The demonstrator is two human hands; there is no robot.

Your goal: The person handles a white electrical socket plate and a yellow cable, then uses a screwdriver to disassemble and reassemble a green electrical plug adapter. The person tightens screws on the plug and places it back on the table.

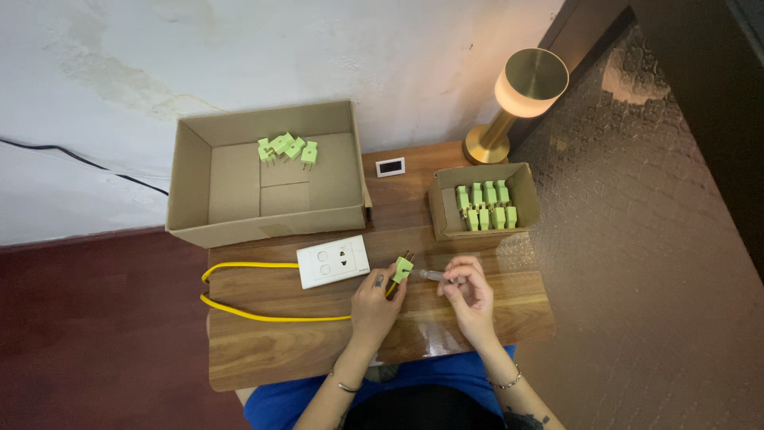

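Left hand (374,299): grip closed on a green plug (403,269), pinched at its lower end so the metal prongs stay clear and point up and away, toward the far edge of the counter (278,350). Plug held just above the wood, tilted, probably to present one side face to the other hand

Right hand (469,293): narrow grip, fingertips closed on a thin pale tool (432,275), pen-like, its tip aimed left and almost touching the plug body. Kind of tool cannot be told at this size. Both wrists low over the counter, likely for steadiness

Just left of the plug: white socket block (333,261), flat on the counter, face up, its yellow cable (263,316) looping off to the left and back under the left hand

Beyond the right-hand grip: small cardboard box (442,209), open top, with green plugs (483,206) standing packed in two rows, close enough to reach without leaning

Beyond the socket block, further left: large cardboard box (191,191), open, holding a few loose green plugs (285,148) lying at the far side; the two lots are kept apart

Between the boxes: small white display unit (390,166). Far right of it, brass lamp (516,99), lit, at the counter corner
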